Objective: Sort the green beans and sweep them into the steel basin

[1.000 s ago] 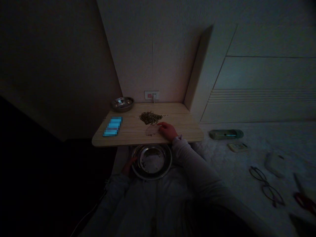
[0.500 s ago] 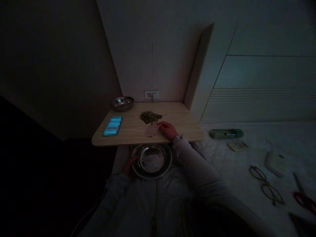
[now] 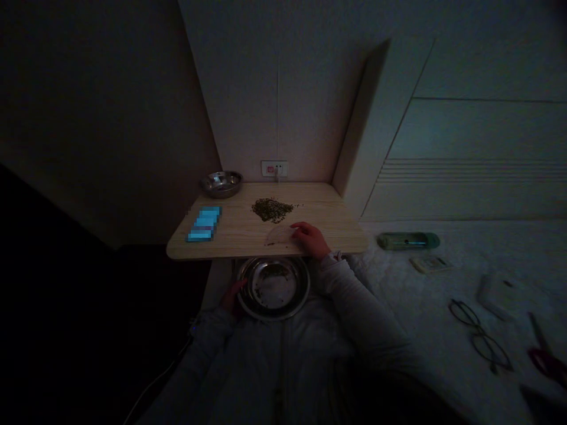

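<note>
Seeds [image 3: 271, 209] are lying heaped on the table [image 3: 234, 239]; right hand [image 3: 311, 239] is resting at a translucent sheet [image 3: 279, 235] just in front — can't tell whether that grip is pinching. Left hand [image 3: 233, 294] is grasping the steel basin [image 3: 283, 316] by its left rim — basin's sitting below the table's front edge, bits scattering its inside.

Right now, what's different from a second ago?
The right hand and the clear thin piece at its fingertips have moved slightly rightward and toward the body. No new grip or release shows. The left hand stays at the metal basin; the pile of small dark bits looks unchanged.
</note>
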`<state>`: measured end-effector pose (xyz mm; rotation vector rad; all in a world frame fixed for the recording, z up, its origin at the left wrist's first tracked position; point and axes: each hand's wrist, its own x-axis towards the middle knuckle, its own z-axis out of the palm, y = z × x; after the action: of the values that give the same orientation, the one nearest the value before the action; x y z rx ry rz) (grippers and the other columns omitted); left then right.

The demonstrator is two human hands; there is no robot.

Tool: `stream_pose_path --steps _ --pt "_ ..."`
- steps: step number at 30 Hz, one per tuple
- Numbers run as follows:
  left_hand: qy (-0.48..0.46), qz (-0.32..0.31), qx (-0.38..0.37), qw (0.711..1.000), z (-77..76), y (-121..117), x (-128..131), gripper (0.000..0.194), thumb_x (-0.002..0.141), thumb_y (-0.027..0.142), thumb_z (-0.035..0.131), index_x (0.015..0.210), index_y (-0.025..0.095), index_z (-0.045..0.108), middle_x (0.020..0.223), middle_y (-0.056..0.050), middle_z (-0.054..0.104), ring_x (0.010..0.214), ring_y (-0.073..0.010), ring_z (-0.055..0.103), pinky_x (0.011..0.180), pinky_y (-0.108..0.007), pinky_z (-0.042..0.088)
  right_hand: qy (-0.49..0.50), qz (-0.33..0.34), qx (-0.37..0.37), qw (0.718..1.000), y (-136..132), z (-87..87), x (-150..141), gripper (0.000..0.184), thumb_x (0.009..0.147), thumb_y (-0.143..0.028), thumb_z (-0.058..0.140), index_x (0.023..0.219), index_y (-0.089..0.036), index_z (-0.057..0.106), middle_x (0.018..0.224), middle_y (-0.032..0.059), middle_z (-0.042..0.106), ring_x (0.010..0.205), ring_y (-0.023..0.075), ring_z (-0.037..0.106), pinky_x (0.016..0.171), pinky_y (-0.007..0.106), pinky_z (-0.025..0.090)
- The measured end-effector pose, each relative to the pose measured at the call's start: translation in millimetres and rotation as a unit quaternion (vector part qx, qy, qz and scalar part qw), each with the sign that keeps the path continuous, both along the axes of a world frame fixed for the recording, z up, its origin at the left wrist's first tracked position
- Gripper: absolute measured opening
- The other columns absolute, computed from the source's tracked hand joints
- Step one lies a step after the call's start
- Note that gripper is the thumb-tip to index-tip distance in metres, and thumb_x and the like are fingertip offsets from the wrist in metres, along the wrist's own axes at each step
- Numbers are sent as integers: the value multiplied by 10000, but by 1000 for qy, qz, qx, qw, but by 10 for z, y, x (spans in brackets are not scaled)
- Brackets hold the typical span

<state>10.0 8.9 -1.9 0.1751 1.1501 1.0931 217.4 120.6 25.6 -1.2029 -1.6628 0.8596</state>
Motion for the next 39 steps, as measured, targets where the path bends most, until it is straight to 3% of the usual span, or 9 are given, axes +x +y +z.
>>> stream_pose_path --steps 11,19,26,32,39 --pt "-6 14 18 1000 11 -2 5 152 695 151 494 635 144 632 605 -76 679 871 -260 605 830 -363 435 -56 13 12 998 -38 -25 -16 254 671 -236 463 888 -187 584 624 -37 541 584 101 476 562 220 343" --pt "5 22 15 1000 21 -5 19 218 704 149 483 535 145 620 546 -63 665 641 -214 642 732 -324 481 -30 47 -8 998 -39 -25 -12 248 653 -234 499 882 -183 582 626 -37 569 565 88 473 545 204 347" --pt "-3 -2 30 1000 4 -13 1 177 698 171 505 592 135 642 586 -64 677 797 -252 626 789 -343 452 5 58 -30 998 -54 1 -10 249 659 -208 475 892 -168 554 636 -31 593 527 76 466 519 197 349" --pt "-12 11 45 999 17 -22 17 192 701 147 492 583 140 643 615 -69 685 684 -228 643 753 -343 467 -26 77 -36 996 -69 34 -17 235 656 -203 481 878 -174 551 633 -32 586 498 69 451 494 193 343" --pt "-6 10 53 999 53 -32 30 179 692 139 503 565 146 629 537 -45 660 769 -221 633 808 -306 437 43 152 -116 981 -83 56 -39 239 611 -226 512 845 -176 530 638 -37 587 447 56 421 434 182 317"
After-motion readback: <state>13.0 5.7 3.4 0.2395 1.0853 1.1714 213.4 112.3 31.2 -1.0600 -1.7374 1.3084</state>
